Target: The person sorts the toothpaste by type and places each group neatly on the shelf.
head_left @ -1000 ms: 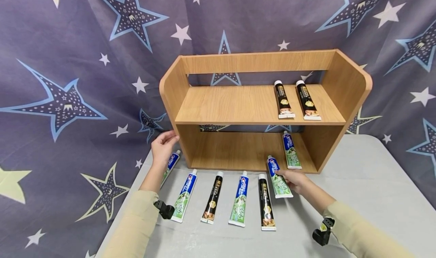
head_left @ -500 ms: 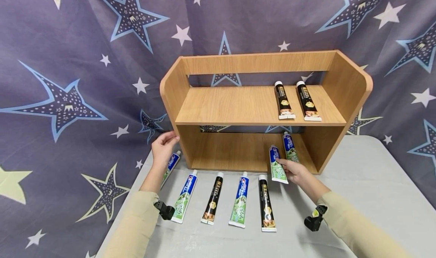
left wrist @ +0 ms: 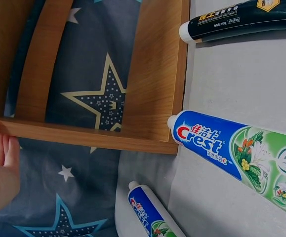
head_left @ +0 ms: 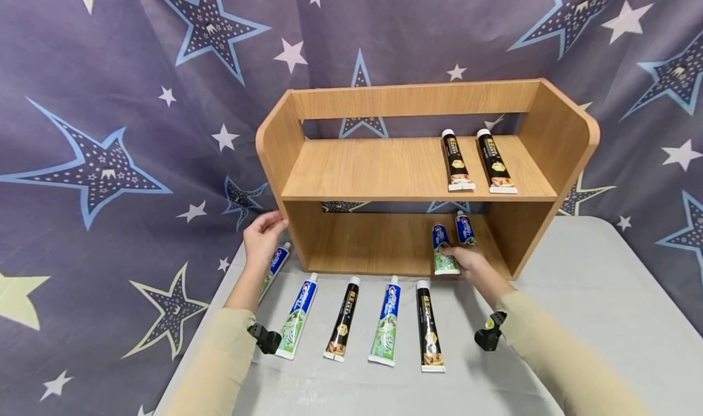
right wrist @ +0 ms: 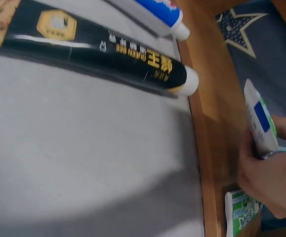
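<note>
My right hand grips a blue-green toothpaste tube over the lower board of a two-tier wooden shelf. The tube's cap points to the back, and its flat crimped end faces me. Just right of it, another blue-green toothpaste tube lies on the same board, partly hidden by my hand. My left hand pinches the front edge of the shelf's left side panel; in the left wrist view the thumb and fingers lie at that edge. Two black toothpaste tubes lie on the upper board.
In front of the shelf, several tubes lie in a row on the grey tabletop: blue-green ones and black ones. One more blue-green tube lies by the shelf's left side. A starry curtain hangs behind.
My right hand has carried the blue-green toothpaste tube from above the tabletop back and up into the shelf's lower tier. The left hand stays at the side panel.
</note>
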Demonstrator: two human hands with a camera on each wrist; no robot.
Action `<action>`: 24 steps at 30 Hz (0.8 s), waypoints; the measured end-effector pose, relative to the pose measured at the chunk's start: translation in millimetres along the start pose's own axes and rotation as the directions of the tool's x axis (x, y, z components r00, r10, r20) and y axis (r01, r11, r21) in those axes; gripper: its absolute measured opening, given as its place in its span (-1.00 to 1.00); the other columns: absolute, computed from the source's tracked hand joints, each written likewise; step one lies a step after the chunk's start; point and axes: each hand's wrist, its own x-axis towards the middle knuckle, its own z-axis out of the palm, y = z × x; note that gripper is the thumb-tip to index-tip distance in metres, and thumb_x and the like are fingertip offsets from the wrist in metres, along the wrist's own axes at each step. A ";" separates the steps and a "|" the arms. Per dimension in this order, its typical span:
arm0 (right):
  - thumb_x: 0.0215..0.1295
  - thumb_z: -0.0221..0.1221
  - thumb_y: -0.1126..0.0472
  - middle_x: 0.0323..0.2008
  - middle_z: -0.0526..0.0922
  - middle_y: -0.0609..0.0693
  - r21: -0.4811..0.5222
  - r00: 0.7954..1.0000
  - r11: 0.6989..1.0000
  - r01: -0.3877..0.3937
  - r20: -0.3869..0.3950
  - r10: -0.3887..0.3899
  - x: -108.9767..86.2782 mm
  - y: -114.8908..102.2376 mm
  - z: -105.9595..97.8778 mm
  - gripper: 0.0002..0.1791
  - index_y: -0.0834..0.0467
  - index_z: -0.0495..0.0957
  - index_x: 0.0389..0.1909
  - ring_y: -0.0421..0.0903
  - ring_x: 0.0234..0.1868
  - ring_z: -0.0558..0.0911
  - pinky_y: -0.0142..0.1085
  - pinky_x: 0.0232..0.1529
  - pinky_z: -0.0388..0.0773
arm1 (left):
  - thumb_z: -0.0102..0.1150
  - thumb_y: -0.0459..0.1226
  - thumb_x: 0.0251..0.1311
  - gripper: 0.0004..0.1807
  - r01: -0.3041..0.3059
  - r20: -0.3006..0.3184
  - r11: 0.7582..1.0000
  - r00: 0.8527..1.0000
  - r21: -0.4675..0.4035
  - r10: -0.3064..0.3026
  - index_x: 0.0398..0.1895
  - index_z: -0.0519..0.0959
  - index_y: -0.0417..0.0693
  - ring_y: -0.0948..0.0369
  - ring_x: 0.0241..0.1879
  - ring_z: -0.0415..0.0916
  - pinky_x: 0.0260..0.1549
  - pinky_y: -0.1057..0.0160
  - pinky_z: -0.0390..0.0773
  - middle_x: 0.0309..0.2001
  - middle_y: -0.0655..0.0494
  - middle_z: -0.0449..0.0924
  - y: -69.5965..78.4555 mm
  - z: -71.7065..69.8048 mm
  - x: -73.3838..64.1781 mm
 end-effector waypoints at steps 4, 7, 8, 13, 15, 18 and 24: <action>0.14 0.25 0.36 -0.15 0.63 0.33 -0.285 0.958 0.959 -0.008 -0.277 -0.074 -98.3 -59.9 63.1 -0.36 0.52 0.27 0.21 -0.02 -0.27 0.63 -0.28 -0.15 0.65 | 0.26 -0.43 0.12 -0.71 -0.008 -0.001 1.000 1.000 -0.007 0.008 -0.05 0.61 -0.29 0.54 -0.34 0.55 -0.25 0.63 0.58 -0.10 -0.08 0.68 -0.1 -0.7 1.4; 0.14 0.25 0.27 0.08 0.55 0.41 -0.483 0.931 0.876 0.003 -0.319 -0.179 -105.1 -63.2 69.4 -0.39 0.45 0.37 0.20 0.14 -0.03 0.59 -0.18 0.06 0.57 | 0.27 -0.42 0.11 -0.71 -0.008 -0.004 1.000 1.000 -0.013 0.008 -0.07 0.62 -0.29 0.53 -0.33 0.55 -0.25 0.62 0.59 -0.12 -0.04 0.69 -1.2 -0.4 1.8; 0.13 0.26 0.24 0.18 0.48 0.38 -0.547 0.918 0.837 -0.012 -0.338 -0.207 -95.0 -57.7 65.9 -0.38 0.42 0.39 0.21 0.19 0.08 0.54 -0.12 0.14 0.52 | 0.27 -0.42 0.11 -0.72 -0.007 -0.004 1.000 1.000 -0.015 0.007 -0.07 0.62 -0.29 0.52 -0.32 0.56 -0.24 0.61 0.59 -0.10 -0.08 0.68 -1.7 -0.1 2.0; 0.16 0.24 0.12 0.12 0.56 0.31 -0.728 0.905 0.684 -0.043 -0.318 -0.282 -94.2 -58.3 68.6 -0.41 0.36 0.45 0.17 0.25 0.21 0.45 0.01 0.33 0.32 | 0.27 -0.43 0.11 -0.71 -0.003 0.000 1.000 1.000 -0.026 0.003 -0.07 0.62 -0.29 0.50 -0.31 0.57 -0.23 0.60 0.60 -0.27 0.23 0.69 -2.5 0.6 2.1; 0.17 0.21 0.08 0.11 0.57 0.30 -0.783 0.903 0.621 -0.046 -0.298 -0.309 -92.5 -58.4 69.3 -0.41 0.35 0.47 0.15 0.26 0.23 0.42 0.03 0.36 0.27 | 0.27 -0.44 0.10 -0.71 -0.001 -0.003 1.000 1.000 -0.030 0.001 -0.07 0.62 -0.29 0.48 -0.32 0.57 -0.24 0.60 0.60 -0.37 0.42 0.63 -1.9 0.4 1.8; 0.17 0.20 0.08 0.10 0.57 0.31 -0.830 0.894 0.558 -0.025 -0.268 -0.358 -90.4 -58.1 70.4 -0.44 0.37 0.50 0.11 0.30 0.21 0.45 0.06 0.34 0.29 | 0.27 -0.44 0.11 -0.72 -0.004 -0.008 0.999 1.000 -0.039 0.004 -0.07 0.62 -0.29 0.45 -0.30 0.59 -0.23 0.59 0.60 -0.43 0.52 0.58 -1.6 0.1 1.9; 0.11 0.16 0.22 -0.14 0.66 0.38 -0.880 0.817 0.469 0.079 -0.212 -0.536 -85.2 -52.5 72.4 -0.63 0.45 0.59 -0.16 0.33 -0.04 0.59 0.12 0.13 0.44 | 0.27 -0.43 0.11 -0.71 0.003 -0.001 0.999 1.000 -0.041 -0.003 -0.06 0.61 -0.29 0.44 -0.28 0.59 -0.21 0.59 0.61 -0.37 0.43 0.62 -2.3 -1.1 2.8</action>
